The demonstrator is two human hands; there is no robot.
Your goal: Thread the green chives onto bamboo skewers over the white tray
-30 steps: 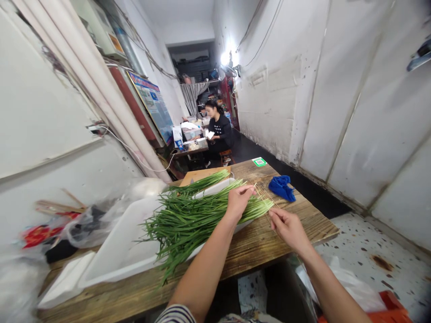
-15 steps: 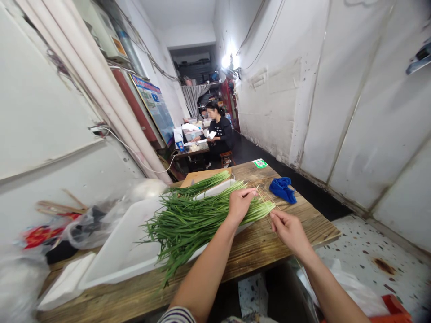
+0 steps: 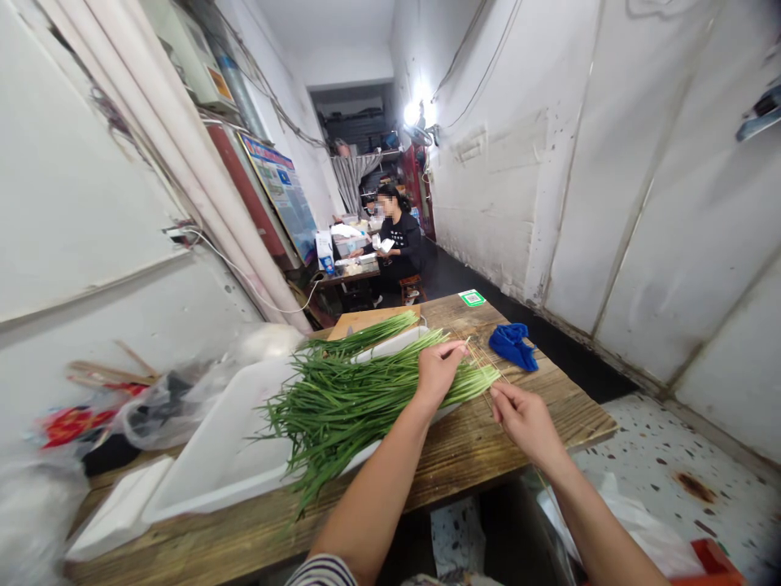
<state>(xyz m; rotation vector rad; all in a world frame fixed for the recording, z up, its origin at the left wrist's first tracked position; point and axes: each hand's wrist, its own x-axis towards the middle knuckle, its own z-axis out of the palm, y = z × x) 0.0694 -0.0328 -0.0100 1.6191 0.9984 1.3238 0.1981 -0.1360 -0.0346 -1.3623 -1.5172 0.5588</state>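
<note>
A large pile of green garlic chives (image 3: 342, 407) lies across a white plastic tray (image 3: 213, 443), pale stem ends pointing right. Over those stem ends, my left hand (image 3: 438, 373) is closed in a pinch, with a pale chive tip showing at its fingertips. My right hand (image 3: 521, 413) is just right of the stems, thumb and forefinger pinched on what looks like a thin bamboo skewer. Several thin skewers (image 3: 481, 352) lie on the table between and behind my hands. The fingers hide most of what each hand grips.
A blue cloth (image 3: 513, 346) lies on the wooden table (image 3: 567, 407) to the right, near a green QR code card (image 3: 472, 299). Behind the chives is a wooden board (image 3: 366, 317). Plastic bags (image 3: 164, 415) crowd the left. A person (image 3: 399, 240) sits at another table farther back.
Hardly anything differs. Both hands keep their pinches over the stem ends, and the view has shifted very slightly.
</note>
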